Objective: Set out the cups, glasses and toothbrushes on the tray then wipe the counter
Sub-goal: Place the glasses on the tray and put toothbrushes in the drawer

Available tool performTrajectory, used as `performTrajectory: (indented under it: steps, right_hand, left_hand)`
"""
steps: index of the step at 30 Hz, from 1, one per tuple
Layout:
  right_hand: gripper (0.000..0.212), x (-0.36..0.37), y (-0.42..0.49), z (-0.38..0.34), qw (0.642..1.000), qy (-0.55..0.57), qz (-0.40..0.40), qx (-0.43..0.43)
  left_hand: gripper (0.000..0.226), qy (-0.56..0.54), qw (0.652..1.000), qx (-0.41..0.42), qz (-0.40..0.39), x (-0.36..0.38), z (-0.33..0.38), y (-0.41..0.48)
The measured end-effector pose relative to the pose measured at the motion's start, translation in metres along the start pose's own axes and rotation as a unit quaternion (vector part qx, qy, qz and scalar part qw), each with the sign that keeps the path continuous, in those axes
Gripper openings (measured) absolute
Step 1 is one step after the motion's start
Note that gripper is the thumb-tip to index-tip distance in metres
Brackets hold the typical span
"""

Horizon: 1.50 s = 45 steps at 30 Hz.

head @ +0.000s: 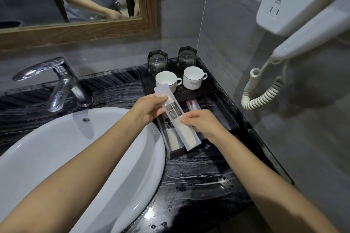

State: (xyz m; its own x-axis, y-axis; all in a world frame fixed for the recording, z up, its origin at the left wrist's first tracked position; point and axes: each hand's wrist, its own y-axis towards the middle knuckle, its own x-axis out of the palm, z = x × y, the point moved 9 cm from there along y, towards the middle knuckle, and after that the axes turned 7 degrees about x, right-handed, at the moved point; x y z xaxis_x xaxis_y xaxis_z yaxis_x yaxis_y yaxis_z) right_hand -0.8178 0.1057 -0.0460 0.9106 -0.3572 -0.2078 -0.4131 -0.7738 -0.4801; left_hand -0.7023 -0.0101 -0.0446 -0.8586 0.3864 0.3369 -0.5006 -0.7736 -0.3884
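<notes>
I have both hands on one toothbrush packet (175, 117), held just above the front part of the tray (222, 104). The left hand (149, 108) pinches it near the upper end, thumb laid over the top face and fingers underneath. The right hand (203, 123) grips it lower down, fingers curled onto its right edge. Between them the packet runs on a slant: its top end is up and to the left, close in front of the left cup (166, 80), and its bottom end is down and to the right, past the tray's near rim. I cannot tell whether that lower end touches anything.

Beneath it, a little to the left, a second packet (172, 137) lies flat in the tray's front compartment, along the left wall. A smaller pale packet (193, 104) lies further back in the same compartment, just beyond the right hand.

On the tray's back part the left cup and the right cup (192, 77) stand side by side and apart, both white with handles to the right. The left glass (157, 62) and the right glass (187, 58) stand at the back edge — one behind each cup.

The tray sits in the corner of the black marbled counter (198, 176), just right of the white sink (75, 157). A wall hairdryer (312, 36) hangs on the right, its coiled cord (265, 94) dangling.
</notes>
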Motion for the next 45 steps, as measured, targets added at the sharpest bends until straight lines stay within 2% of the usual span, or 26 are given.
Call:
performTrajectory:
  steps: [7,10,14,16,18,20,24,27,30,33,36,39,43,45]
  right_hand:
    - [0.017,-0.021,-0.004,-0.002,0.999,0.005,0.034,-0.014]
    - [0.015,-0.027,-0.004,0.003,0.999,-0.008,0.043,-0.001]
    - [0.017,-0.039,-0.004,0.013,0.997,-0.041,0.055,0.032]
    - [0.013,-0.044,-0.003,0.017,0.995,-0.063,0.062,0.051]
    - [0.012,-0.050,0.000,0.020,0.991,-0.083,0.076,0.076]
    - [0.014,-0.053,0.009,0.022,0.986,-0.095,0.093,0.099]
    - [0.019,-0.049,0.037,0.027,0.979,-0.102,0.124,0.122]
    - [0.022,-0.038,0.056,0.034,0.976,-0.117,0.136,0.123]
    - [0.019,-0.029,0.065,0.038,0.970,-0.156,0.143,0.118]
    - [0.010,-0.025,0.067,0.042,0.961,-0.204,0.152,0.108]
    - [0.021,-0.022,0.067,0.044,0.949,-0.254,0.157,0.100]
    - [0.011,-0.021,0.067,0.043,0.936,-0.300,0.165,0.081]
    - [0.017,-0.018,0.067,0.040,0.927,-0.331,0.168,0.053]
    - [0.007,-0.017,0.067,0.043,0.928,-0.332,0.159,0.060]
  left_hand:
    - [0.012,-0.020,0.999,0.022,-0.029,0.008,-0.006,0.003]
    - [0.007,-0.022,0.999,0.025,-0.019,0.002,-0.005,0.006]
    - [0.031,0.081,0.994,0.075,0.009,-0.022,0.003,0.017]
    - [0.034,0.171,0.976,0.123,0.047,-0.035,0.010,0.020]
    - [0.030,0.310,0.928,0.190,0.079,-0.040,0.022,0.018]
    - [0.032,0.450,0.855,0.245,0.077,-0.031,0.029,0.015]
    - [0.045,0.624,0.736,0.261,-0.005,-0.011,0.011,0.026]
    - [0.059,0.691,0.678,0.240,-0.073,-0.003,-0.010,0.033]
    - [0.064,0.723,0.637,0.252,-0.091,0.000,-0.018,0.032]
    - [0.066,0.724,0.632,0.259,-0.096,-0.004,-0.021,0.033]
    - [0.067,0.721,0.634,0.263,-0.100,-0.006,-0.024,0.034]
    - [0.068,0.714,0.638,0.270,-0.099,-0.006,-0.025,0.035]
    - [0.069,0.714,0.638,0.273,-0.094,-0.007,-0.025,0.034]
    - [0.069,0.711,0.641,0.272,-0.094,-0.007,-0.025,0.033]
